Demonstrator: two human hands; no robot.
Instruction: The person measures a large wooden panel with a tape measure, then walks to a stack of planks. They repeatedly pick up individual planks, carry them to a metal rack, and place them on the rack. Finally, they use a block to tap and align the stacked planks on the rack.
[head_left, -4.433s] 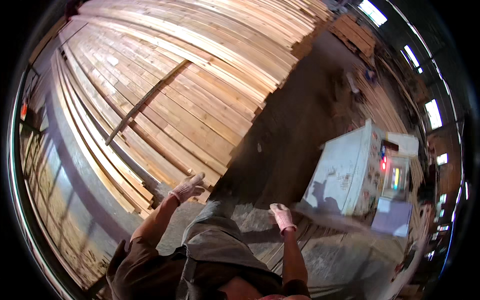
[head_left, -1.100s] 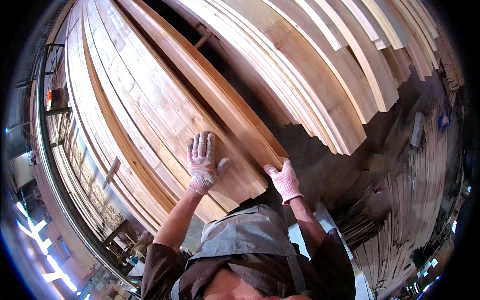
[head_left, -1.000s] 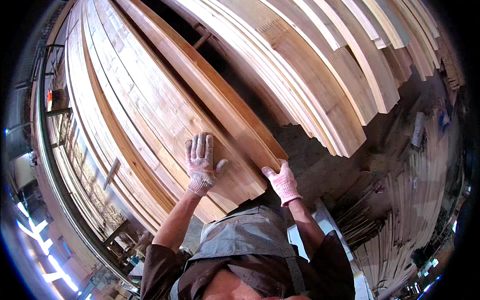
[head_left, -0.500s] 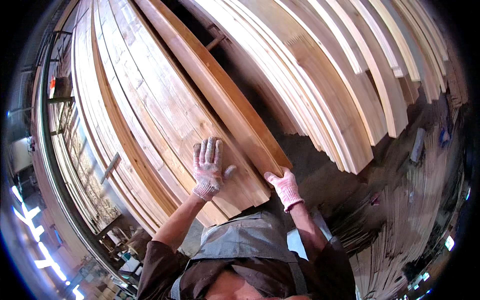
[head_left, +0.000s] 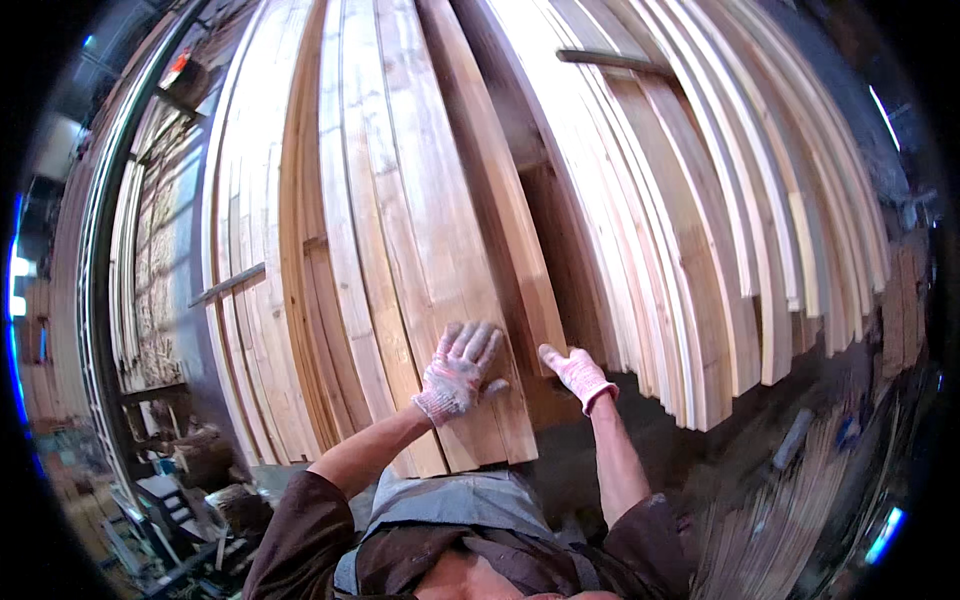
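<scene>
My left hand (head_left: 460, 375), in a whitish knit glove with pink stains, lies flat with fingers spread on a wide layer of pale planks (head_left: 455, 260). The plank ends reach almost to my grey apron. Just right of that layer runs a single long board (head_left: 510, 215), set slightly lower, with a brown side face. My gloved right hand (head_left: 578, 374) is at this board's near end, its thumb laid over the end and its other fingers mostly hidden.
To the right stands a big stack of pale boards (head_left: 650, 260) with uneven near ends, a dark stick (head_left: 615, 62) across it. Another stick (head_left: 228, 284) crosses the planks at left. A metal rail (head_left: 95, 270) runs along the far left. Loose timber offcuts (head_left: 205, 460) lie lower left.
The view has turned, so the boards now run more upright in the picture. My left hand remains flat on the planks, and my right hand stays at the single board's end.
</scene>
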